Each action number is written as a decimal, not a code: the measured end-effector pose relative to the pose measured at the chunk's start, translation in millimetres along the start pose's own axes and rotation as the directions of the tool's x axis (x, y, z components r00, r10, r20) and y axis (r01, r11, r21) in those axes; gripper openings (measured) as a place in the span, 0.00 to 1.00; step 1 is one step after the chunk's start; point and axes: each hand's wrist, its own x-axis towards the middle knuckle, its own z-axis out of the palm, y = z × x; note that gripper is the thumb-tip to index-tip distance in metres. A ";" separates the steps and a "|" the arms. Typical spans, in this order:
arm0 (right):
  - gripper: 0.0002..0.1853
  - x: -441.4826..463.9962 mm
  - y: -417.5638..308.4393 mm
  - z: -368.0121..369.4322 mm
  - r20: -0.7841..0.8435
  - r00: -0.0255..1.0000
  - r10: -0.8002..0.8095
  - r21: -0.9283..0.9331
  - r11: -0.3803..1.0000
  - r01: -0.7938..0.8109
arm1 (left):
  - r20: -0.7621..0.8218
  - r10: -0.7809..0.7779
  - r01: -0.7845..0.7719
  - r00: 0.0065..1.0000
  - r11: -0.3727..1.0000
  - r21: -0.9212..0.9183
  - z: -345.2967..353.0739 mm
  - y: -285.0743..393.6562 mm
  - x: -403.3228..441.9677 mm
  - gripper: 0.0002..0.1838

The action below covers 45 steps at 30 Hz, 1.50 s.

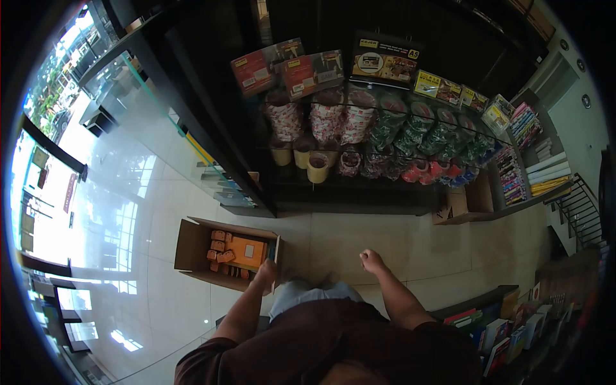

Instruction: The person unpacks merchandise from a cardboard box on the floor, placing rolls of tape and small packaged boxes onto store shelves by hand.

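Observation:
My left hand (265,271) is at the right end of an open cardboard box (192,245) on the floor; its fingers are too dark and small to make out, so I cannot tell whether they grip anything. Inside the box lie several small orange packs (218,246) and a flat orange pack (246,251) with a pale label. My right hand (370,260) hangs over the floor to the right of the box. Its fingers are curled closed, and nothing shows in them.
Ahead, a dark shelf (359,204) holds rolls of tape (317,167), wrapped stacks (327,119) and boxed goods (387,59). Another carton (449,208) stands at its right end. Books (497,337) fill a rack at lower right. A glass panel (151,90) is at left.

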 end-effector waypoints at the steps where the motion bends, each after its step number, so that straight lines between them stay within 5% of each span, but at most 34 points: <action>1: 0.12 -6.9 -16.5 -2.8 0.018 1.000 -0.025 0.050 0.998 0.024 | -0.021 -0.087 0.087 0.996 0.996 -0.026 -3.9 2.8 5.0 0.13; 4: 0.21 0.8 -28.6 -1.0 0.025 0.967 -0.255 -0.195 0.947 0.254 | -0.001 -0.315 0.312 0.949 0.938 -0.151 -16.7 5.9 26.2 0.16; 6: 0.24 -8.4 -50.0 0.7 0.027 0.969 -0.248 -0.089 0.964 0.249 | 0.135 -0.418 0.439 0.898 0.855 -0.276 -24.4 4.3 31.5 0.15; 8: 0.25 -12.1 -58.7 9.0 0.008 0.971 -0.239 -0.014 0.971 0.239 | 0.226 -0.171 0.204 0.959 0.970 -0.134 -34.8 0.9 28.4 0.14; 10: 0.24 -2.3 -59.8 20.7 -0.036 0.971 -0.238 0.033 0.970 0.239 | 0.296 -0.199 0.234 0.934 0.968 -0.090 -60.5 28.1 26.7 0.16; 12: 0.19 -1.0 -65.1 27.4 0.006 0.964 -0.264 0.090 0.961 0.263 | 0.342 -0.483 0.544 0.806 0.833 -0.104 -95.9 96.3 15.3 0.21; 13: 0.18 -2.7 -78.0 26.5 0.023 0.960 -0.280 0.119 0.954 0.276 | 0.297 -0.463 0.506 0.835 0.859 -0.084 -94.4 96.6 16.3 0.23; 16: 0.16 -23.3 -130.2 14.3 0.093 0.986 -0.135 -0.191 0.970 0.150 | 0.163 -0.380 0.393 0.910 0.918 -0.050 -84.5 84.6 30.9 0.27; 19: 0.16 -9.0 -132.1 26.5 0.061 0.980 -0.190 0.138 0.974 0.180 | 0.105 -0.287 0.296 0.952 0.951 -0.087 -72.2 69.9 38.1 0.27; 24: 0.11 1.7 -153.0 31.7 0.009 0.962 -0.273 0.290 0.921 0.259 | 0.092 -0.080 0.087 0.993 0.993 -0.076 -80.3 73.4 48.6 0.19; 27: 0.07 8.2 -169.2 33.5 -0.045 0.931 -0.361 0.334 0.873 0.355 | -0.038 0.387 -0.385 0.921 0.921 0.052 -48.8 10.7 73.3 0.09; 30: 0.14 18.4 -195.8 26.5 -0.091 0.917 -0.388 0.287 0.872 0.397 | -0.085 0.185 -0.201 0.979 0.945 -0.259 -81.5 53.4 79.3 0.07; 36: 0.22 56.2 -233.2 6.4 -0.231 0.862 -0.451 0.272 0.821 0.502 | 0.006 0.171 -0.147 0.985 0.863 -0.484 -97.5 76.6 159.9 0.16; 41: 0.29 101.1 -266.4 -23.0 -0.351 0.782 -0.515 0.339 0.708 0.619 | -0.105 0.214 -0.239 0.971 0.871 -0.428 -144.4 167.3 226.0 0.26; 45: 0.32 139.8 -297.6 -54.0 -0.384 0.813 -0.438 0.372 0.732 0.570 | -0.195 0.240 -0.300 0.951 0.867 -0.398 -150.3 205.3 293.5 0.32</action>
